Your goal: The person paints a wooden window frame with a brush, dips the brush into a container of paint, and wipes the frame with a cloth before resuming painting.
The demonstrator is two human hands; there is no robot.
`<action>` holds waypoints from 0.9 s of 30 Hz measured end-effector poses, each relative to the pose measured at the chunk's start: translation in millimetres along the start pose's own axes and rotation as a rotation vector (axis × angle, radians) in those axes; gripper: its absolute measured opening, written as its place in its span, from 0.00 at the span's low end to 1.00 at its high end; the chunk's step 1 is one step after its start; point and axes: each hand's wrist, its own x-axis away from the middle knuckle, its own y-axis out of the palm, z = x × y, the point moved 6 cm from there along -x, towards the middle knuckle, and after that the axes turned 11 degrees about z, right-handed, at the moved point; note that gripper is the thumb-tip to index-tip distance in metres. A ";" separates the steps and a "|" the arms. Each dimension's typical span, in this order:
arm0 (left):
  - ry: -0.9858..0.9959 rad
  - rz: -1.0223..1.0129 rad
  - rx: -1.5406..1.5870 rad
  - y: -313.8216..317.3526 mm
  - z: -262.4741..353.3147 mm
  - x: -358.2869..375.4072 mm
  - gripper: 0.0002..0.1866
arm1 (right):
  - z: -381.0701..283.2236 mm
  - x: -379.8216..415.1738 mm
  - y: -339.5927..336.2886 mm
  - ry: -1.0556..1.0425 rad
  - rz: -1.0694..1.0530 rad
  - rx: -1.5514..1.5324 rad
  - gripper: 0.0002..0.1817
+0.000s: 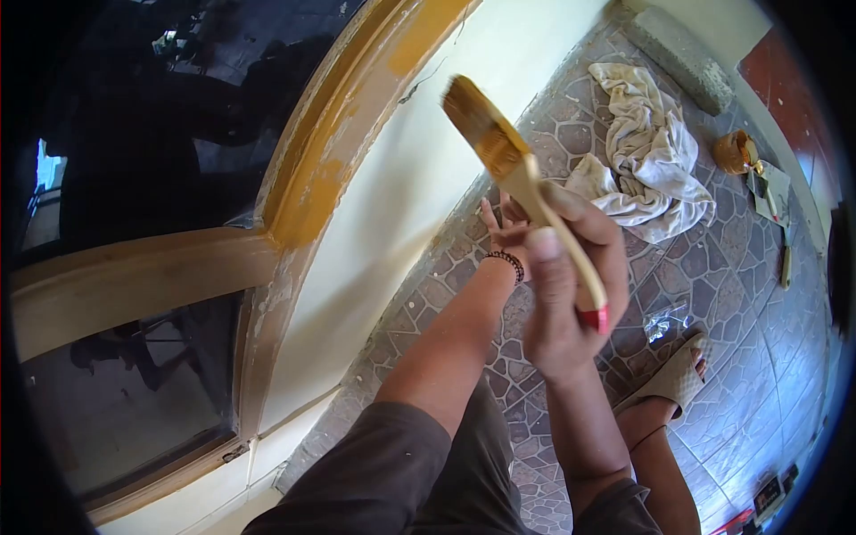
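My right hand [563, 323] is closed around the pale wooden handle of a flat paintbrush [521, 179], thumb on the near side. Its bristles are coated in ochre-brown paint and point up and to the left; the handle tip is red. Behind it, lower down near the wall base, my left hand [506, 234] has its visible fingers stretched apart, a dark beaded bracelet [510, 262] at the wrist. Part of that hand is hidden by the right. To the left, the wooden window frame [308, 201] carries patches of ochre paint and pale, scraped areas.
A crumpled white cloth [655, 160] lies on the stone-patterned floor [562, 134]. Farther right are an open paint jar [735, 152] and scrapers [785, 259]. A concrete block [682, 58] stands against the wall. Clear plastic [664, 322] lies near my sandalled foot [669, 379].
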 end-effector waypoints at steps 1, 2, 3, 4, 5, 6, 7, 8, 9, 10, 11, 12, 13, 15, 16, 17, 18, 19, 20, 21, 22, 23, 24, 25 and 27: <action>-0.006 -0.009 -0.012 3.0 -5.5 -0.8 0.75 | 0.6 0.3 8.9 -0.070 -0.024 0.054 0.18; -0.011 -0.021 -0.025 6.7 -11.2 0.2 0.75 | 0.2 -0.3 13.1 -0.060 -0.022 0.047 0.18; -0.017 -0.035 -0.038 3.4 -14.2 3.1 0.75 | -2.0 -1.8 19.0 -0.062 -0.052 0.136 0.18; -0.021 -0.043 -0.050 -1.3 -16.9 3.9 0.75 | -1.9 -3.5 24.8 -0.070 -0.084 0.224 0.18; -0.025 -0.050 -0.060 -6.1 -18.1 3.9 0.75 | 2.1 -6.2 28.2 -0.066 -0.087 0.217 0.18; -0.028 -0.057 -0.066 -10.6 -17.2 4.3 0.75 | 1.5 -9.4 29.9 -0.171 -0.063 0.234 0.18; -0.030 -0.063 -0.071 -15.0 -15.5 4.1 0.75 | -1.1 -11.3 31.3 -0.278 -0.038 0.252 0.18; -0.031 -0.071 -0.075 -18.8 -13.5 4.5 0.75 | 0.1 -12.4 32.9 -0.275 -0.042 0.250 0.18; -0.033 -0.081 -0.078 -22.0 -10.6 5.6 0.75 | 0.4 -13.1 33.7 -0.276 -0.035 0.258 0.17; -0.032 -0.088 -0.081 -25.5 -7.1 5.8 0.75 | 0.6 -14.1 34.3 -0.279 -0.028 0.266 0.17; -0.032 -0.095 -0.084 -29.1 -3.4 5.8 0.75 | 1.1 -15.1 35.7 -0.278 -0.032 0.267 0.17; -0.030 -0.103 -0.088 -32.3 0.4 5.5 0.75 | -0.3 -15.5 36.8 -0.303 -0.024 0.261 0.16; -0.028 -0.111 -0.094 -35.5 3.9 5.6 0.75 | -1.8 -15.6 37.9 -0.328 -0.014 0.254 0.16; -0.025 -0.129 -0.105 -40.4 10.4 7.4 0.75 | -3.9 -15.3 40.9 -0.350 -0.024 0.294 0.16; -0.021 -0.138 -0.111 -42.7 13.9 7.8 0.75 | -5.0 -15.0 42.6 -0.378 -0.033 0.334 0.16; -0.018 -0.146 -0.116 -45.0 17.5 8.4 0.75 | -3.9 -14.8 42.9 -0.376 -0.033 0.335 0.16; -0.015 -0.155 -0.123 -46.1 20.0 9.2 0.75 | -3.0 -13.9 43.9 -0.382 -0.047 0.305 0.16; -0.012 -0.164 -0.129 -47.2 22.3 10.4 0.75 | -2.6 -12.9 45.0 -0.388 -0.061 0.274 0.16; -0.009 -0.173 -0.137 -48.5 24.7 11.3 0.75 | -2.7 -12.0 45.1 -0.375 -0.060 0.277 0.16; -0.005 -0.183 -0.145 -45.4 23.7 12.7 0.75 | -3.0 -11.1 45.4 -0.372 -0.057 0.277 0.16; -0.001 -0.192 -0.154 -42.1 23.2 14.3 0.75 | -3.1 -10.3 46.1 -0.365 -0.063 0.260 0.16; 0.004 -0.202 -0.162 -47.7 30.5 12.0 0.75 | -3.5 -9.5 46.4 -0.359 -0.067 0.244 0.16; 0.006 -0.204 -0.164 -40.9 29.0 13.0 0.75 | -4.5 -8.6 46.0 -0.357 -0.064 0.245 0.16; 0.026 -0.123 -0.169 -36.0 27.4 11.9 0.78 | -4.9 -7.6 46.7 -0.342 -0.086 0.240 0.16; 0.046 -0.046 -0.176 -38.8 29.3 9.6 0.81 | -5.4 -5.0 47.2 -0.323 -0.104 0.235 0.15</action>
